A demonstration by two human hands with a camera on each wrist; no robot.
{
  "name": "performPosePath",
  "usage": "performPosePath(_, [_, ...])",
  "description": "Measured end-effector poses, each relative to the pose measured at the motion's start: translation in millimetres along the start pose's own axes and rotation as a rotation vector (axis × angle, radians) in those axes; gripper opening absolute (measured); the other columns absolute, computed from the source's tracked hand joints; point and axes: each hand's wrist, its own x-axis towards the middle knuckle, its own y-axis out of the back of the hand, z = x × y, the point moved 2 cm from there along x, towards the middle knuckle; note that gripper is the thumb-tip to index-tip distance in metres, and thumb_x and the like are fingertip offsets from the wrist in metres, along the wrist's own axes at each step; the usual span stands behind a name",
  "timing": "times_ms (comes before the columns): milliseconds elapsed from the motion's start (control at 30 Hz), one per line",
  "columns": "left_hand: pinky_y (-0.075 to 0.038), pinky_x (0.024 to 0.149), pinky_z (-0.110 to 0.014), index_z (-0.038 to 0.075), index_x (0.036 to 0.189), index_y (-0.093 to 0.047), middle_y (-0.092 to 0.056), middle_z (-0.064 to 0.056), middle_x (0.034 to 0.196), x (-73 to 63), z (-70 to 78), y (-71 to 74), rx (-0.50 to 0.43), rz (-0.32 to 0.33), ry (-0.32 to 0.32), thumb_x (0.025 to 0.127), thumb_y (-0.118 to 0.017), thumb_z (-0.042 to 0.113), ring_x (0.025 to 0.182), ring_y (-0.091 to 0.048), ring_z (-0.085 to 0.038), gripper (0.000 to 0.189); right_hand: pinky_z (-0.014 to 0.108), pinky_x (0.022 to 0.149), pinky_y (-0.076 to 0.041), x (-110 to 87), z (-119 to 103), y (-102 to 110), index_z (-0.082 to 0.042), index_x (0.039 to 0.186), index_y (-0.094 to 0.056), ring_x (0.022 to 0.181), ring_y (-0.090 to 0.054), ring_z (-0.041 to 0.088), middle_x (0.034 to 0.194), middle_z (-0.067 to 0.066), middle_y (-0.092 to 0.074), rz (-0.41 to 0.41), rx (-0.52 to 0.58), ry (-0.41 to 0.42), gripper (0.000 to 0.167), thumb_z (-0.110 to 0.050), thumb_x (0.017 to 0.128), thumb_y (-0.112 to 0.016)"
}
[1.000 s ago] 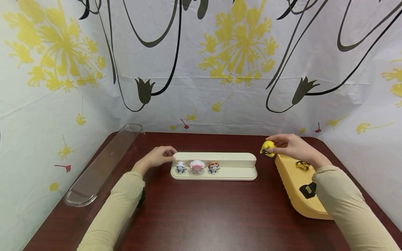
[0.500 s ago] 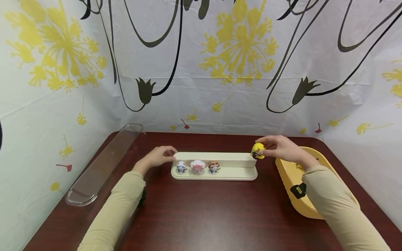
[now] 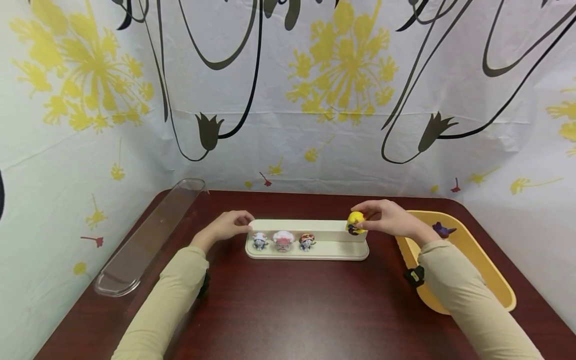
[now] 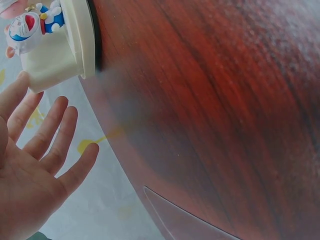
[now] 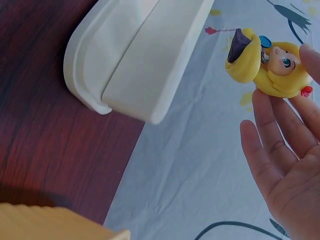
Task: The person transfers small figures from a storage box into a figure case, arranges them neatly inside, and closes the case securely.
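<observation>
Between thumb and fingertips, my right hand [image 3: 389, 217] pinches a small figurine [image 5: 280, 65] with long yellow hair, a winking face and a red bow. In the head view it overlaps the right end of a cream two-level display stand [image 3: 335, 247]. At the stand's left end, my left hand [image 3: 226, 226] has its thumb and index fingertips on the upper step's corner, the other fingers extended. On the lower step stand a blue-and-white figurine [image 3: 259, 241], a pink-and-white figurine [image 3: 283, 240] and a figurine with a red-brown hat [image 3: 307, 242].
A yellow tray [image 3: 499, 287] sits at the right, partly hidden by my right sleeve, with a purple piece [image 3: 443, 230] inside. Along the left table edge lies a long clear plastic cover [image 3: 148, 240]. A patterned cloth [image 3: 270, 125] hangs behind the dark wooden table [image 3: 288, 310].
My right hand has moved left from the yellow tray with the yellow-haired figurine, to over the stand's right end. My left hand and the three standing figurines have stayed in place.
</observation>
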Motion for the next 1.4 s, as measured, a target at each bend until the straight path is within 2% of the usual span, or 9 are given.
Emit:
performPosePath(333, [-0.043,0.077,-0.038,0.007,0.108,-0.058,-0.058,-0.005,0.095,-0.3,-0.1,0.8,0.001,-0.006,-0.008,0.085,-0.06,0.021,0.089,-0.054,-0.02,0.027,0.035,0.072,-0.047,7.6,-2.9,-19.6,-0.006,0.114,-0.056,0.084,-0.058,0.017,0.099,0.004,-0.06,-0.017,0.025,0.051,0.039,-0.021,0.079,-0.067])
performPosePath(567, [-0.043,0.077,-0.038,0.007,0.108,-0.058,-0.058,-0.005,0.095,-0.4,-0.7,1.2,-0.005,-0.009,-0.012,0.085,-0.06,0.021,0.089,-0.054,-0.021,0.027,0.031,0.074,-0.047,11.6,-3.7,-33.6,-0.009,0.113,-0.058,0.085,-0.053,0.015,0.091,-0.002,-0.058,-0.03,0.014,0.05,0.037,-0.02,0.078,-0.068])
performPosePath(867, [-0.043,0.076,-0.037,0.01,0.105,-0.059,-0.058,-0.004,0.094,-1.6,-1.1,-0.2,-0.008,0.001,0.005,0.084,-0.061,0.021,0.088,-0.054,-0.02,0.023,0.034,0.076,-0.046,14.5,1.2,-48.6,-0.006,0.114,-0.056,0.089,-0.052,0.018,0.095,-0.001,-0.058,-0.05,0.062,0.06,0.039,-0.019,0.079,-0.067])
performPosePath(1133, [-0.044,0.075,-0.036,0.01,0.105,-0.059,-0.058,-0.004,0.093,-0.8,-1.7,-0.3,-0.008,0.004,0.0,0.084,-0.061,0.021,0.087,-0.055,-0.019,0.024,0.036,0.076,-0.046,19.3,6.3,-60.9,-0.001,0.114,-0.056,0.086,-0.053,0.016,0.095,-0.002,-0.058,-0.053,0.056,0.076,0.04,-0.016,0.079,-0.066])
performPosePath(1400, [-0.043,0.076,-0.037,0.008,0.106,-0.059,-0.058,-0.004,0.093,0.8,-3.6,-0.9,-0.005,0.003,-0.004,0.084,-0.061,0.021,0.088,-0.055,-0.019,0.026,0.035,0.075,-0.046,24.3,10.9,-73.7,-0.005,0.113,-0.058,0.088,-0.053,0.016,0.097,0.0,-0.058,-0.03,0.056,0.077,0.038,-0.015,0.078,-0.067])
